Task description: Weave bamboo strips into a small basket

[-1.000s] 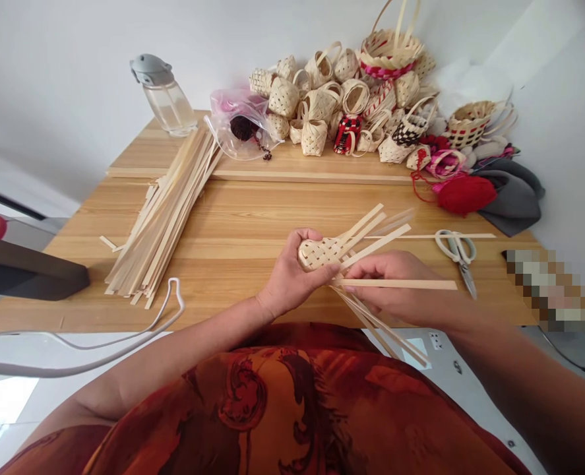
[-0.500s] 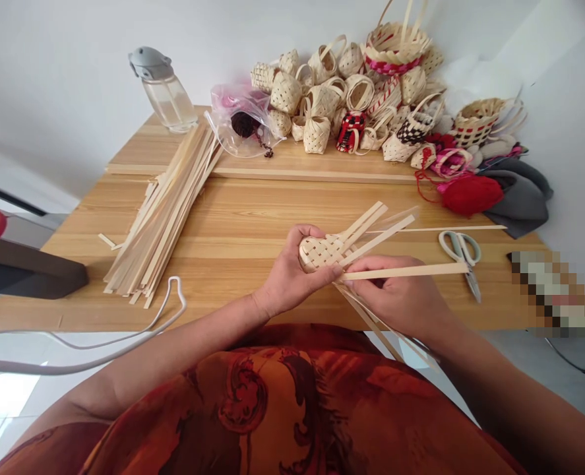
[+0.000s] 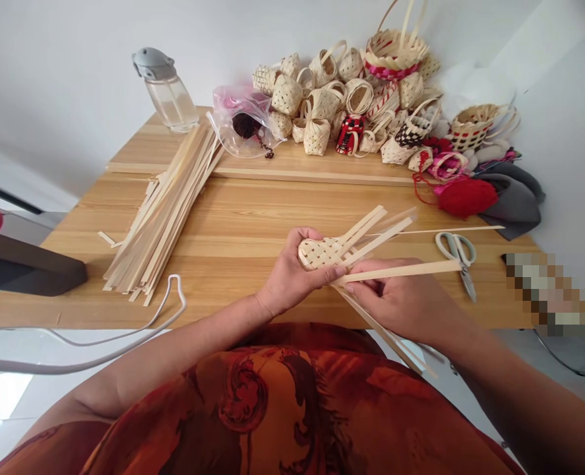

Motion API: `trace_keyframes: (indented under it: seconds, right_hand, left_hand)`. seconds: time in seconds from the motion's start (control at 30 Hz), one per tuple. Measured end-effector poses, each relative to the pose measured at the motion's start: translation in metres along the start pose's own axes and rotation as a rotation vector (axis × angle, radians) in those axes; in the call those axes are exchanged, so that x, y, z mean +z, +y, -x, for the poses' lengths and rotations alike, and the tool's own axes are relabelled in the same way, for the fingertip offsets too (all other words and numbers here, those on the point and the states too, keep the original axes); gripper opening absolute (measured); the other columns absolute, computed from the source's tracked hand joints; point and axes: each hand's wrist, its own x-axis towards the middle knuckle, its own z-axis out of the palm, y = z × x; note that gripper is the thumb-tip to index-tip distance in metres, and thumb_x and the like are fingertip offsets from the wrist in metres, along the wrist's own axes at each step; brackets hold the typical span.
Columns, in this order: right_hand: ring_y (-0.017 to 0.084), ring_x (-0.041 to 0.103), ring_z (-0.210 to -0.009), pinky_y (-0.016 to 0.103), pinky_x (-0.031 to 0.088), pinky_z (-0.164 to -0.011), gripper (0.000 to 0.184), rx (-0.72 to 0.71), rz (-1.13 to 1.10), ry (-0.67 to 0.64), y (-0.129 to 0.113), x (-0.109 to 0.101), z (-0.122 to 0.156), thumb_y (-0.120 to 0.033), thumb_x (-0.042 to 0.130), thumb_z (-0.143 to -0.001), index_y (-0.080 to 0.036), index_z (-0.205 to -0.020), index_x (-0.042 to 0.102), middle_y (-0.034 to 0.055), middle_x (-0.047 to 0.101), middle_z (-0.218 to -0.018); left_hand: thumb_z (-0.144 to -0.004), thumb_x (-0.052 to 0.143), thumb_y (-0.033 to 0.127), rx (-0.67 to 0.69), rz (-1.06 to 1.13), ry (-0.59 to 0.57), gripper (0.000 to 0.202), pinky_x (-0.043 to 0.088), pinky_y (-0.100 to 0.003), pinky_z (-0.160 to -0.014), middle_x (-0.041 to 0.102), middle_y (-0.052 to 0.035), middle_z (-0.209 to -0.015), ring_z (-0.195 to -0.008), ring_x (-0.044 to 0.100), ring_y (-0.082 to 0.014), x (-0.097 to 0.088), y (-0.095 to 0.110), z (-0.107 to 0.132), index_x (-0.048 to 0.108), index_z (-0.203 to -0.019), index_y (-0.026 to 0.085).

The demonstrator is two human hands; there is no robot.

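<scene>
Our left hand, fingers curled, cradles a half-woven pale bamboo basket base above the light wooden table. Our right hand pinches a flat bamboo strip just beside it. Farther off, a clear plastic bag holds a dark ball of cord.

1. A clear water bottle with a grey lid stands on the wooden table.
2. Small woven baskets are heaped against the wall.
3. Scissors lie on the right.
4. Red yarn rests beside grey cloth.
</scene>
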Motion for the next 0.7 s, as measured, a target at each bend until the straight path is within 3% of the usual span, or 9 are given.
trace_keyframes:
  seconds: [0.23,0.4,0.57,0.7]
  right_hand:
    - [0.013,0.04,-0.05,0.028,0.029,-0.047,0.031,0.184,-0.227,0.009,0.0008,0.0053,0.0002,-0.045,0.064,-0.086,-0.019,-0.071,0.071,-0.0011,0.052,-0.052]
    - [0.013,0.042,-0.053,0.029,0.028,-0.049,0.03,0.143,-0.209,0.033,-0.0025,0.0077,0.0001,-0.043,0.064,-0.088,-0.019,-0.073,0.072,0.0003,0.057,-0.057]
    - [0.013,0.04,-0.051,0.029,0.028,-0.051,0.028,0.133,-0.176,0.09,-0.0007,0.009,-0.0009,-0.037,0.062,-0.088,-0.019,-0.068,0.067,-0.0011,0.052,-0.053]
    - [0.016,0.049,-0.056,0.029,0.032,-0.053,0.029,0.112,-0.148,-0.019,0.0037,0.0014,-0.0023,-0.044,0.062,-0.089,-0.021,-0.075,0.072,0.0005,0.06,-0.059]
  left_hand:
    - [-0.071,0.085,0.034,0.053,-0.065,-0.006,0.055,0.045,-0.021,-0.058,0.058,0.0049,-0.081,-0.061,0.052,-0.007,0.0004,-0.0006,0.0009,0.042,-0.103,0.023]
    - [-0.072,0.084,0.035,0.028,-0.082,-0.035,0.055,0.047,-0.022,-0.06,0.059,0.0042,-0.082,-0.061,0.053,-0.007,-0.0014,0.0001,-0.0005,0.041,-0.103,0.023]
    - [-0.071,0.085,0.031,0.036,-0.095,-0.018,0.057,0.046,-0.021,-0.061,0.057,0.0048,-0.082,-0.063,0.053,-0.0069,-0.0019,-0.0042,0.0007,0.04,-0.104,0.023]
    - [-0.073,0.084,0.033,0.036,-0.069,0.008,0.056,0.046,-0.021,-0.061,0.058,0.0046,-0.084,-0.064,0.053,-0.0067,-0.0031,-0.0093,0.0031,0.04,-0.106,0.023]
